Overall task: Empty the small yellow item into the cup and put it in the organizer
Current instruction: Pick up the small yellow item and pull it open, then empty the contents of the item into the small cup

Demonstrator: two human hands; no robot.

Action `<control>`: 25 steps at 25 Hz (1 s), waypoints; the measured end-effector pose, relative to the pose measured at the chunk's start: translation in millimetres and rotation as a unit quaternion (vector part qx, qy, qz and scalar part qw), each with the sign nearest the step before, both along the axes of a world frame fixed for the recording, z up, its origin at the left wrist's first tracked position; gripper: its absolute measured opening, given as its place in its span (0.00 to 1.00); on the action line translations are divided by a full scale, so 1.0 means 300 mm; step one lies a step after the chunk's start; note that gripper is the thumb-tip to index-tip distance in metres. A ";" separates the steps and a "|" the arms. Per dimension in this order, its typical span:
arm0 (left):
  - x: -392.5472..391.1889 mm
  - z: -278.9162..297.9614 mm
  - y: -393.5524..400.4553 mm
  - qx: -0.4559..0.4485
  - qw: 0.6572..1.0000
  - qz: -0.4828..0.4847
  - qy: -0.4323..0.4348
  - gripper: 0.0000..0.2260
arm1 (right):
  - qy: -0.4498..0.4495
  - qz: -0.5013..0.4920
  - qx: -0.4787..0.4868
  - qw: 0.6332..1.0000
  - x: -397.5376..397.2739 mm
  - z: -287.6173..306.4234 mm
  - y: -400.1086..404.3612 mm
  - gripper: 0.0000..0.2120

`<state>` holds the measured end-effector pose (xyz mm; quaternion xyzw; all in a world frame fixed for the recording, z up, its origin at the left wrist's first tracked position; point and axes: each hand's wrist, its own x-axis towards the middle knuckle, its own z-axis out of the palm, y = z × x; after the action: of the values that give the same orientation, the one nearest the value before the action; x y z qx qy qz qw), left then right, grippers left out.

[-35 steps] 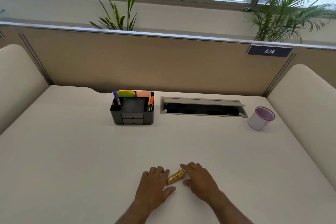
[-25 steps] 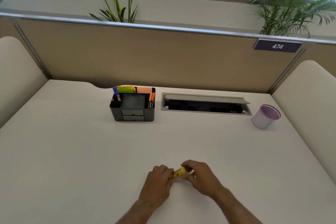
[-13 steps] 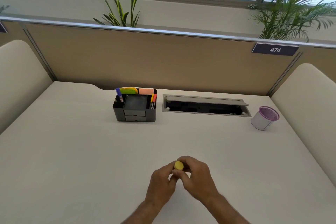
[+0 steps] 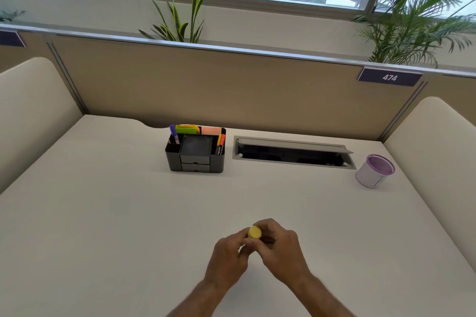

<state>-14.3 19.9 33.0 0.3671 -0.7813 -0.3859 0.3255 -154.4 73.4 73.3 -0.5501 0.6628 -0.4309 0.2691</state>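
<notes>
Yellow item (image 4: 254,232) pinched by both hands; organizer (image 4: 195,152) w/ pens, sticky notes; cup (image 4: 374,171) contents unclear.

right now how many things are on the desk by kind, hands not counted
organizer: 1
cup: 1
yellow item, held by left hand and right hand: 1
total: 3
</notes>
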 end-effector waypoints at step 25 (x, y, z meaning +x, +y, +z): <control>-0.001 -0.046 -0.070 0.083 0.992 0.084 0.037 0.18 | 0.153 -0.104 0.200 0.962 -0.143 -0.097 -0.082 0.12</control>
<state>-14.5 -1.1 19.3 0.4424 -0.7005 -0.4337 0.3541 -197.3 49.0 44.2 -0.4720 0.8225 -0.2259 0.2228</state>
